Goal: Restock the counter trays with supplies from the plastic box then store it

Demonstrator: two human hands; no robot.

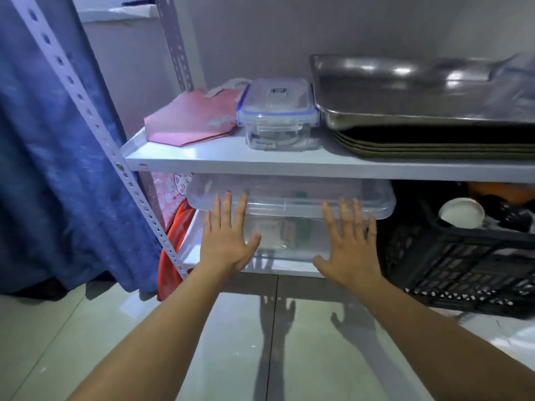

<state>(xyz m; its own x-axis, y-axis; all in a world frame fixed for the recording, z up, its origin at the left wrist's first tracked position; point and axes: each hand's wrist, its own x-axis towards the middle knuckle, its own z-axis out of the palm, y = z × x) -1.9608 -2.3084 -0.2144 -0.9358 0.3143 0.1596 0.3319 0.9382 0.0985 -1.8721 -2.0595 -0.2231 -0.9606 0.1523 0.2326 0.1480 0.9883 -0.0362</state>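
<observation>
Both hands were spread flat, fingers wide, against the front of the plastic box (289,215), gripping nothing. The left hand (228,241) lay on the box's left front with its fingertips reaching the lid's edge; the right hand (351,244) lay on the right front in the same way. The box, clear and lidded, sat on the lower shelf (260,269) of the metal rack, tucked under the upper shelf (231,163) and just beside a black crate (463,261) on its right. Some packets showed dimly through the wall, though what they were could not be told.

By my reading this was the closing step: the storing of the box. No counter trays were in view, so whether the restocking was complete could not be checked. The box's front edge looked close to the shelf lip, so the next move would probably call for an even push from both palms, kept level so the lid cleared the shelf above and the right corner did not catch the crate. After that, the hands had only to draw away.
</observation>
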